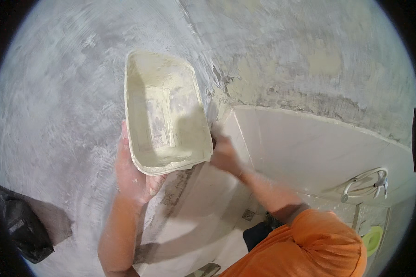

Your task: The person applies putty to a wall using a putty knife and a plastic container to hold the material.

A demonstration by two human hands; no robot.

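Tub (pixel 139 108), mouth facing viewer, is seen toward ten o'clock from centre, its long axis lying eleven-to-five. Near its seven o'clock corner it is held by left hand (pixel 135 177), fingers spread around; beside four o'clock, right hand (pixel 224 153) is seen, its finger opening cannot be told.

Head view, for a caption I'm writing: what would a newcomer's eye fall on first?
Likely the big cream tub just left of centre, with the left hand at its lower left and the blurred right hand at its right edge. Next, the orange shirt, bright at lower right.
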